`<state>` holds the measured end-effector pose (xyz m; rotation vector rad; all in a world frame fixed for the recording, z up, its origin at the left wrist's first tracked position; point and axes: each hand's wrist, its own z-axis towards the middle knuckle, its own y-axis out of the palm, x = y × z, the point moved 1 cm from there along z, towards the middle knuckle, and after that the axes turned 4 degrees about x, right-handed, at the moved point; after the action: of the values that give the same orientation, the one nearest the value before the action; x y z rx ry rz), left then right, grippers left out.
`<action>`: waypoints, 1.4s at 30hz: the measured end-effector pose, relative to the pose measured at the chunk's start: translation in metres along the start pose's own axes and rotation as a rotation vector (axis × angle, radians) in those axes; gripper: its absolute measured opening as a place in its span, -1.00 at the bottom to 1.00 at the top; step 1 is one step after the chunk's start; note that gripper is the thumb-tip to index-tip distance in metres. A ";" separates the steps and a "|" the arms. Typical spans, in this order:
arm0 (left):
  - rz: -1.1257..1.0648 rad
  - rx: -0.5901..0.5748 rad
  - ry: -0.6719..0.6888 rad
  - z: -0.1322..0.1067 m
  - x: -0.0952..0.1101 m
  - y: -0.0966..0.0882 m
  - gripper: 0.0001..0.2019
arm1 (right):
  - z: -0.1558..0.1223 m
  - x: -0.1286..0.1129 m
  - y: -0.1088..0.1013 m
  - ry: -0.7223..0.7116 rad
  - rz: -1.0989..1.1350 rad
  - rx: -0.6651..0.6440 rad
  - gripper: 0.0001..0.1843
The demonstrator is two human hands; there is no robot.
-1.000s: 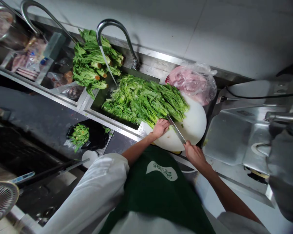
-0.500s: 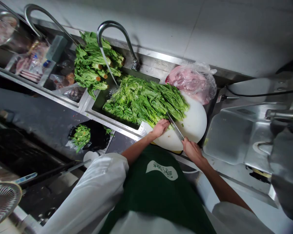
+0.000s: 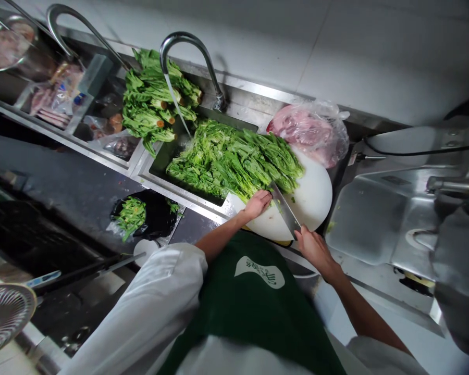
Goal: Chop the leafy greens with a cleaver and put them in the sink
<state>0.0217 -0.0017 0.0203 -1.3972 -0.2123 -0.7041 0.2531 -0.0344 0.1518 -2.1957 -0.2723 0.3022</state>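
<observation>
"Two hands over the white cutting board [image 3: 316,182]: how are the fingers?"

"The right hand [image 3: 313,247] is wrapped round the handle of a broad knife [image 3: 286,212]. The left hand [image 3: 257,203] lies at the near edge of the leafy greens [image 3: 254,156], fingers close together; whether they grip the stems or only press, I can't tell."

"And the greens?"

"In one long heap, from the sink [image 3: 180,188] on the left onto the board."

"What worries you?"

"The blade first. It stands just beside the left fingertips, so a slip on wet leaves, or a finger left stretched out, could mean a cut."

"Anything else?"

"The heap looks loose. If the left hand lets up, stalks could slide and turn the edge. Water runs from the faucet [image 3: 187,36] into the sink, so I'd guess dampness makes that likelier."

"And that bagged meat [image 3: 308,130]?"

"It's at the board's far edge, near the greens. If the bag leaks, juice could reach the leaves."
</observation>
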 end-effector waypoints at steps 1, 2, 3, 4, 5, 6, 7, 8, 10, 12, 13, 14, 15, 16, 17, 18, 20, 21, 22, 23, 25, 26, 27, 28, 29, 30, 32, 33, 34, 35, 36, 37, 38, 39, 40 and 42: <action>0.005 -0.002 -0.001 0.000 0.000 0.000 -0.71 | -0.002 0.001 -0.001 0.001 0.019 0.002 -0.72; 0.009 -0.003 -0.004 0.000 0.000 0.000 -0.71 | -0.003 0.000 0.000 0.007 0.032 -0.002 -0.73; 0.009 -0.004 -0.007 0.001 0.000 0.001 -0.72 | -0.002 -0.002 0.002 0.017 0.038 -0.011 -0.73; 0.005 -0.004 -0.008 0.001 0.000 0.001 -0.72 | 0.001 -0.004 0.005 0.028 0.039 -0.022 -0.73; -0.002 -0.002 -0.009 0.001 0.000 0.002 -0.73 | 0.005 -0.007 0.008 0.040 0.038 -0.028 -0.72; -0.009 0.000 -0.009 0.000 0.000 0.004 -0.72 | 0.009 -0.010 0.011 0.047 0.038 -0.030 -0.71; -0.015 0.002 -0.008 0.000 0.000 0.004 -0.72 | 0.012 -0.013 0.014 0.048 0.043 -0.027 -0.70; -0.018 0.004 -0.007 -0.001 -0.001 0.004 -0.71 | 0.013 -0.014 0.015 0.042 0.052 -0.021 -0.70; -0.021 0.007 0.000 -0.004 0.000 0.002 -0.70 | 0.009 -0.010 0.014 0.024 0.073 -0.016 -0.70; -0.039 0.024 0.011 -0.005 0.000 -0.007 -0.68 | -0.006 0.001 0.011 0.019 0.085 -0.029 -0.71; -0.056 0.043 0.012 -0.003 0.001 -0.013 -0.68 | -0.015 0.008 0.011 0.033 0.086 -0.034 -0.71; -0.073 0.074 0.006 0.001 0.002 -0.019 -0.68 | -0.026 0.016 0.011 0.057 0.090 -0.037 -0.70; -0.089 0.109 -0.002 0.008 0.003 -0.026 -0.67 | -0.036 0.024 0.012 0.088 0.100 -0.033 -0.69; -0.099 0.135 -0.004 0.018 0.005 -0.031 -0.67 | -0.044 0.032 0.015 0.123 0.115 -0.015 -0.66; -0.096 0.146 0.000 0.030 0.008 -0.035 -0.66 | -0.051 0.039 0.018 0.157 0.135 0.012 -0.64; -0.077 0.140 0.007 0.044 0.010 -0.036 -0.66 | -0.056 0.045 0.021 0.185 0.154 0.043 -0.62; -0.006 0.085 0.014 0.068 0.016 -0.033 -0.65 | -0.058 0.055 0.028 0.233 0.166 0.096 -0.61; 0.038 0.053 0.004 0.077 0.019 -0.031 -0.64 | -0.057 0.059 0.030 0.259 0.157 0.111 -0.61; 0.076 0.029 -0.013 0.081 0.021 -0.027 -0.65 | -0.055 0.061 0.032 0.282 0.143 0.118 -0.61; 0.102 0.012 -0.025 0.082 0.022 -0.025 -0.65 | -0.052 0.064 0.032 0.296 0.130 0.120 -0.62; 0.106 -0.014 -0.004 0.072 0.021 -0.021 -0.67 | -0.046 0.066 0.029 0.291 0.111 0.127 -0.63; 0.093 -0.017 0.022 0.064 0.019 -0.020 -0.68 | -0.043 0.066 0.026 0.273 0.099 0.133 -0.63; 0.078 -0.011 0.047 0.056 0.017 -0.020 -0.68 | -0.039 0.065 0.022 0.249 0.081 0.141 -0.63; 0.066 0.008 0.060 0.048 0.016 -0.020 -0.69 | -0.035 0.064 0.017 0.221 0.055 0.150 -0.63; 0.061 0.038 0.055 0.041 0.015 -0.020 -0.70 | -0.031 0.063 0.012 0.190 0.022 0.159 -0.63; 0.061 0.073 0.036 0.037 0.014 -0.019 -0.71 | -0.026 0.062 0.006 0.154 -0.015 0.165 -0.64; 0.067 0.138 -0.024 0.032 0.016 -0.016 -0.73 | -0.016 0.060 -0.006 0.074 -0.088 0.176 -0.64; 0.068 0.163 -0.055 0.033 0.018 -0.015 -0.74 | -0.012 0.059 -0.012 0.039 -0.122 0.180 -0.64; 0.066 0.184 -0.077 0.034 0.019 -0.013 -0.74 | -0.007 0.058 -0.018 0.011 -0.153 0.182 -0.63; 0.063 0.200 -0.089 0.036 0.020 -0.011 -0.74 | -0.003 0.058 -0.023 -0.007 -0.181 0.182 -0.63; 0.061 0.215 -0.095 0.039 0.021 -0.009 -0.73 | 0.001 0.058 -0.027 -0.017 -0.204 0.179 -0.63; 0.059 0.224 -0.093 0.042 0.022 -0.008 -0.71 | 0.004 0.058 -0.031 -0.025 -0.222 0.175 -0.62; 0.058 0.227 -0.084 0.045 0.022 -0.007 -0.70 | 0.006 0.057 -0.034 -0.032 -0.235 0.170 -0.62; 0.059 0.224 -0.072 0.048 0.021 -0.006 -0.69 | 0.008 0.057 -0.036 -0.038 -0.245 0.167 -0.62; 0.062 0.216 -0.061 0.051 0.020 -0.005 -0.67 | 0.010 0.057 -0.038 -0.042 -0.255 0.166 -0.62; 0.071 0.192 -0.045 0.054 0.018 -0.002 -0.66 | 0.014 0.057 -0.040 -0.051 -0.268 0.159 -0.62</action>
<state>0.0486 0.0436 0.0418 -1.2322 -0.2583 -0.5785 0.2990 0.0172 0.1691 -1.9688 -0.5459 0.2221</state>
